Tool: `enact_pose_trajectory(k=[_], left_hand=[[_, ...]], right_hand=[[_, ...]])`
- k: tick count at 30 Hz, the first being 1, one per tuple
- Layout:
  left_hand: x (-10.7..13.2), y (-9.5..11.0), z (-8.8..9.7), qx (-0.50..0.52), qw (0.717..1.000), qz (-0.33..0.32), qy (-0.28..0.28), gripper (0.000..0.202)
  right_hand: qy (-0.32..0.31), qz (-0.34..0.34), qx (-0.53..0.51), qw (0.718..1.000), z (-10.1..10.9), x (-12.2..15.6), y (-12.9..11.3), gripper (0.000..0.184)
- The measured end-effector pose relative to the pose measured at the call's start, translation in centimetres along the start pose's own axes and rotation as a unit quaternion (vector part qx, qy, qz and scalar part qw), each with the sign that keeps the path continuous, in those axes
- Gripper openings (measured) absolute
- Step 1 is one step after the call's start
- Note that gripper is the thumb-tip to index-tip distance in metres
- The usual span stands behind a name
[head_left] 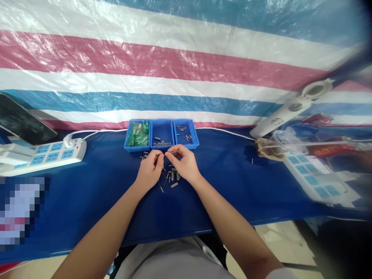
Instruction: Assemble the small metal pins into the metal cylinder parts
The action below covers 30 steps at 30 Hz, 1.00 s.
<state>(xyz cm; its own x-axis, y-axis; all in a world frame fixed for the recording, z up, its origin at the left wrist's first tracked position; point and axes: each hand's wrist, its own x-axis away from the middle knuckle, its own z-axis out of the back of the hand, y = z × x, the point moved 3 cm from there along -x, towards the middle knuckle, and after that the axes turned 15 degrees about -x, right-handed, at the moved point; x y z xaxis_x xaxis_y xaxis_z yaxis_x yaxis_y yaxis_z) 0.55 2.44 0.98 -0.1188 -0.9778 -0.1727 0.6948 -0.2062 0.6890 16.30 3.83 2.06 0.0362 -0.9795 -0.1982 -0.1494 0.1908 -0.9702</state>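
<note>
My left hand [150, 168] is closed in a pinch just in front of the blue bins. Beside it, my right hand [186, 162] also pinches, its fingertips almost meeting the left ones. Whatever they hold is too small and too covered to name. Under and between the hands lies a loose pile of thin pin-like metal pieces that look like rivets [161, 188] and short grey metal cylinders [174, 185]. Part of this pile is hidden by my fingers.
Three joined blue bins hold green packets [138, 133], small round metal pieces [162, 143] and thin metal pins [186, 135]. Power strips stand left [52, 155] and right [314, 174]. A white cylindrical device [279, 116] leans at the right, near a small screw-like piece [252, 161].
</note>
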Motion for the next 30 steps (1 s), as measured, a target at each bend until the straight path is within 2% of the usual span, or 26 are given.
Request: enact_pose_trajectory(k=[30], left_hand=[[-0.06,0.09,0.05,-0.024,1.000,-0.013,0.009,0.025]], right_hand=[[-0.009,0.004,0.008,1.000,0.12,-0.07,0.31,0.019]])
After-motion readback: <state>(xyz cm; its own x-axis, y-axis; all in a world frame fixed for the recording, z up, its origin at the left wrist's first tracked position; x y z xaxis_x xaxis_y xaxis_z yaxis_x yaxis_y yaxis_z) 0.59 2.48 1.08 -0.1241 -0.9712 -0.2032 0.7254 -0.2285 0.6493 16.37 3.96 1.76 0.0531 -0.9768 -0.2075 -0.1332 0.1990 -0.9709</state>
